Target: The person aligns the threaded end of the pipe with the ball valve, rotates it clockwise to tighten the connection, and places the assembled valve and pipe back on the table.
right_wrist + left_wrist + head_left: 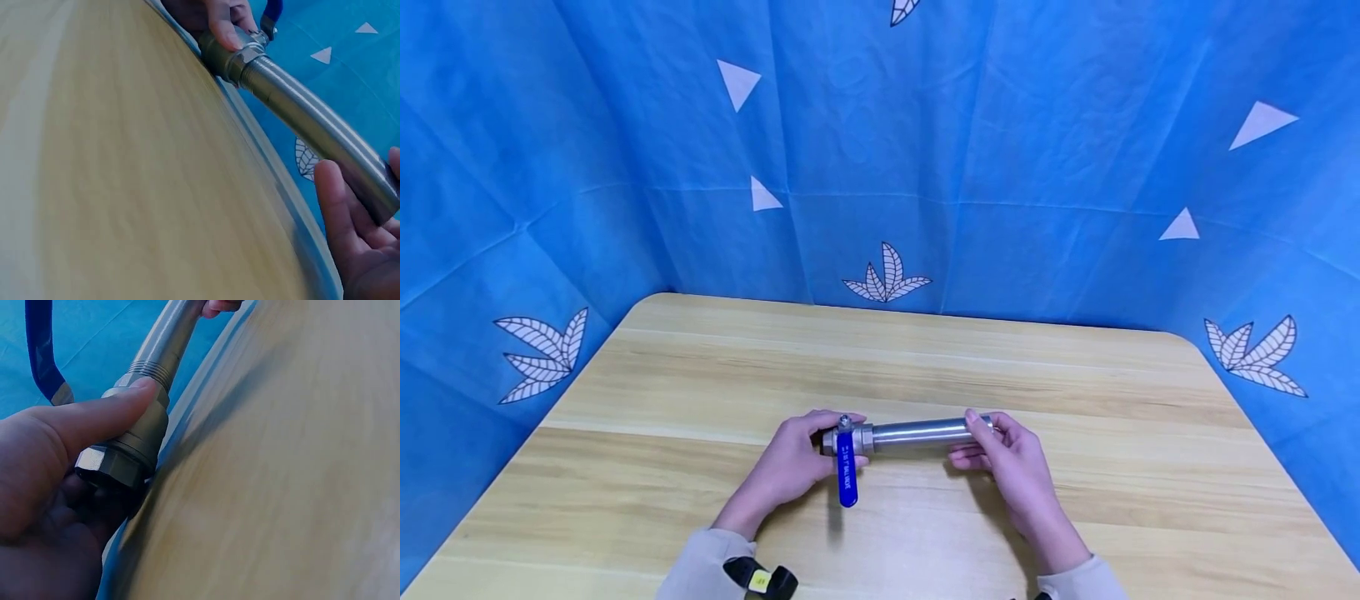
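A steel ball valve (862,438) with a blue lever handle (847,471) is joined to a smooth metal pipe (917,432). My left hand (797,454) grips the valve body, its thumb lying along the side near the joint in the left wrist view. Several threads (150,370) of the pipe show outside the valve's hex end. At the pipe's right end, my right hand (1015,467) holds it between thumb and fingers. Valve and pipe lie level, left to right, close over the table, with the handle pointing toward me.
The light wooden table (700,367) has rounded far corners. Behind it and at both sides hangs a blue curtain (880,125) printed with white triangles and leaves. A black strap with a yellow label (760,580) sits at the left wrist.
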Demonstrator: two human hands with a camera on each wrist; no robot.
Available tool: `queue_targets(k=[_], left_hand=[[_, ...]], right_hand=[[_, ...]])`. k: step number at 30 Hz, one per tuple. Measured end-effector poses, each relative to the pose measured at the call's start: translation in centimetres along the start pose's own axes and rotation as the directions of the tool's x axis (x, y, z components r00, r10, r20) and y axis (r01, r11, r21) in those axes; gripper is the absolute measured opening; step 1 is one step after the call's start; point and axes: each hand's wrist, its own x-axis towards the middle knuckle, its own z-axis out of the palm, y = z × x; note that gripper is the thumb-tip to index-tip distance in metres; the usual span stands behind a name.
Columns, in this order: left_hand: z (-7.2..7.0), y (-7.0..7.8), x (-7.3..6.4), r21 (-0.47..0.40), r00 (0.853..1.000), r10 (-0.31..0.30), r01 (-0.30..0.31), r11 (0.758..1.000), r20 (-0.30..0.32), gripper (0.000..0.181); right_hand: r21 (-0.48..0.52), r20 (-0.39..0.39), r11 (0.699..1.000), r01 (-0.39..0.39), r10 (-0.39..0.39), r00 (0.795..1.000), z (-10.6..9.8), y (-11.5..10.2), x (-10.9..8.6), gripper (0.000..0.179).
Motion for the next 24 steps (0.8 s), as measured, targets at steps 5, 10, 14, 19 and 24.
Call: queue_targets(k=[5, 10, 14, 19, 24], left_hand=[[-0.2, -0.3, 0.1, -0.052, 1.000, -0.024, 0.024, 0.998, 0.000, 0.049], [-0.3, -0.3, 0.2, -0.088, 0.999, -0.053, 0.053, 0.995, 0.007, 0.049], [-0.3, -0.3, 0.2, -0.097, 0.997, -0.074, 0.076, 0.992, 0.017, 0.047], [-0.4, -0.3, 0.3, -0.105, 0.996, -0.086, 0.088, 0.991, 0.024, 0.046], [-0.4, -0.3, 0.3, -0.116, 0.995, -0.090, 0.093, 0.989, 0.029, 0.047]], right_hand=[[-0.073, 0.116, 0.994, 0.084, -0.075, 0.990, -0.9, -0.4, -0.1, 0.037], [-0.083, 0.149, 0.986, 0.145, -0.131, 0.980, -1.6, -0.1, 0.0, 0.043], [-0.047, 0.122, 0.988, 0.146, -0.140, 0.983, -1.9, 0.1, 0.1, 0.046], [0.000, 0.098, 0.989, 0.149, -0.148, 0.984, -1.9, 0.2, 0.2, 0.048], [-0.027, 0.072, 0.993, 0.116, -0.114, 0.991, -1.7, 0.3, 0.3, 0.037]])
